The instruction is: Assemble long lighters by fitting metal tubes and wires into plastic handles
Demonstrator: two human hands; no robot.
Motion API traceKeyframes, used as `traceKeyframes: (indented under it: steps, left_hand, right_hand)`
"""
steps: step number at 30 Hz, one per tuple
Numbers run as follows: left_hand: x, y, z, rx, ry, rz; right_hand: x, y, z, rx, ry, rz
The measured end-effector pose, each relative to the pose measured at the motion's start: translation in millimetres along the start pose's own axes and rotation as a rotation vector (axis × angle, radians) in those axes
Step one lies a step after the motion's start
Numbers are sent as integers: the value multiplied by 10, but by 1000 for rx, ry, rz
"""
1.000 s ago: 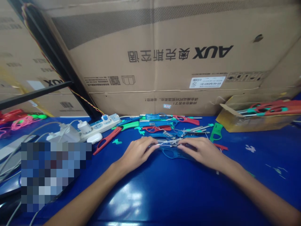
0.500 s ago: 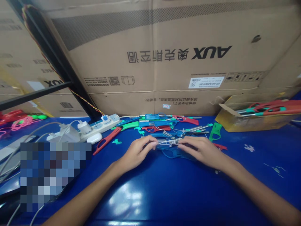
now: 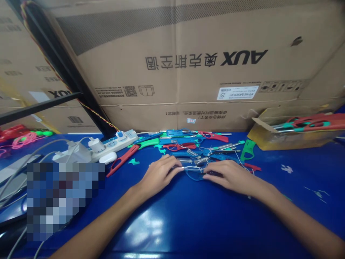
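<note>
Both of my hands rest on a blue plastic lighter body (image 3: 194,174) with a metal tube and white wires, lying on the blue table (image 3: 188,219). My left hand (image 3: 159,173) pinches its left end with curled fingers. My right hand (image 3: 229,174) presses and grips its right end. Just behind them lies a pile of red, blue and green lighter parts (image 3: 188,145) with metal tubes and wires.
A large cardboard box (image 3: 188,64) walls off the back. A white power strip (image 3: 114,144) with chargers and cables sits at the left, beside a red handle (image 3: 122,160). An open carton (image 3: 293,135) of red and green parts stands at the right.
Both hands have shifted slightly on the blue piece, my right hand sliding a little lower and my left thumb nearer the tube. The view has barely moved.
</note>
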State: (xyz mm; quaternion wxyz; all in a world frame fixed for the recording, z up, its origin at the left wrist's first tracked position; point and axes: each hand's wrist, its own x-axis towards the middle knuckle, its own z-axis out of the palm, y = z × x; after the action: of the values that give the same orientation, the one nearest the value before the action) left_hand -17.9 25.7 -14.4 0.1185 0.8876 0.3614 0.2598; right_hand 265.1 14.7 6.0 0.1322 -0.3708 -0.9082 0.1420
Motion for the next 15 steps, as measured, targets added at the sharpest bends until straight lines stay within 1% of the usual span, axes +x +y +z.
traceKeyframes:
  steps: [3,6,15]
  left_hand:
    - [11,-8,18,18,-15,36]
    - [16,-11,32,24,-33,41]
    - [1,-40,59,10,-41,47]
  right_hand:
    - [2,-3,-7,-18,-31,0]
    - [-1,-5,-21,-33,-49,1]
    - [-6,12,-42,-23,-56,-32]
